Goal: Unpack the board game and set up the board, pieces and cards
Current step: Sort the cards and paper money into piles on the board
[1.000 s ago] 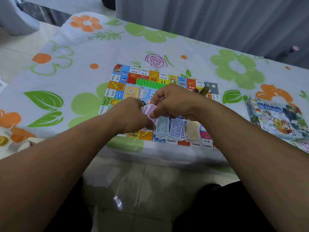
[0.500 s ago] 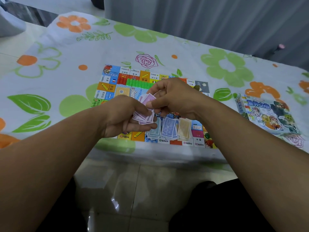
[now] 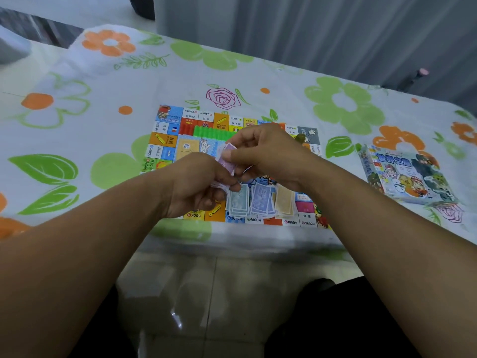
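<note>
The colourful game board point(image 3: 167, 135) lies flat near the table's front edge. Above its middle, my left hand point(image 3: 198, 184) grips a small stack of pink-purple paper notes point(image 3: 227, 157). My right hand point(image 3: 268, 153) pinches the top note of that stack with thumb and fingers. On the board's near edge lie three piles of notes: a light-blue pile point(image 3: 238, 200), a purple-blue pile point(image 3: 262, 200) and a tan pile point(image 3: 284, 200). A green row of plastic pieces point(image 3: 206, 131) sits on the board's far side, partly hidden by my hands.
The game box point(image 3: 405, 174) with cartoon art lies on the table to the right of the board. A flowered tablecloth point(image 3: 103, 81) covers the table. A grey curtain point(image 3: 309, 34) hangs behind. Below the table edge are floor tiles and my dark-clothed legs.
My hands stay together over the board, working the pink-purple notes. My right thumb and fingers have shifted onto the top note. The three piles on the board have not moved.
</note>
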{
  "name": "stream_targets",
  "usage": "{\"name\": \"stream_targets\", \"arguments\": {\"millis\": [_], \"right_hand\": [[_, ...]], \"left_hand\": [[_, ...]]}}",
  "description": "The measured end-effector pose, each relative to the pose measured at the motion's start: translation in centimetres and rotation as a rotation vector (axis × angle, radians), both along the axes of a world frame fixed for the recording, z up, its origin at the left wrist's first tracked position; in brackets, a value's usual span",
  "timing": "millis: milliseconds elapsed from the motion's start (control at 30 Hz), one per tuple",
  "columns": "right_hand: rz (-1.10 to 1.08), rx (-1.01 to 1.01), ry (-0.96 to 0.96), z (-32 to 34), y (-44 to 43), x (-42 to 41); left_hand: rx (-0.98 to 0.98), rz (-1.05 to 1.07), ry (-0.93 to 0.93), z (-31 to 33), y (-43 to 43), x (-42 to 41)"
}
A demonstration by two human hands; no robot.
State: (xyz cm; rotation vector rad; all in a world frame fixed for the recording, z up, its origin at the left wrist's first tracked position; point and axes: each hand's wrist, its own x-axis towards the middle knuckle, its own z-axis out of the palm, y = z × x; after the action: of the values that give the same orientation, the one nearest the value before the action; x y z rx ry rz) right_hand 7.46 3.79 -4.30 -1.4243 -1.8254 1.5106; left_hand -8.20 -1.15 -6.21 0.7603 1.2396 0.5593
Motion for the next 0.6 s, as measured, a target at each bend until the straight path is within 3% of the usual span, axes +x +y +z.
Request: {"name": "stream_targets", "arguments": {"millis": [400, 600], "right_hand": [[0.089, 0.38, -0.24, -1.3, -0.9, -1.9], [0.057, 0.217, -0.104, -0.4, -0.5, -1.1]], "left_hand": [[0.027, 0.089, 0.015, -0.1, -0.1, 0.8], [-0.036, 0.107, 0.051, -0.5, -0.1, 0.5]]}}
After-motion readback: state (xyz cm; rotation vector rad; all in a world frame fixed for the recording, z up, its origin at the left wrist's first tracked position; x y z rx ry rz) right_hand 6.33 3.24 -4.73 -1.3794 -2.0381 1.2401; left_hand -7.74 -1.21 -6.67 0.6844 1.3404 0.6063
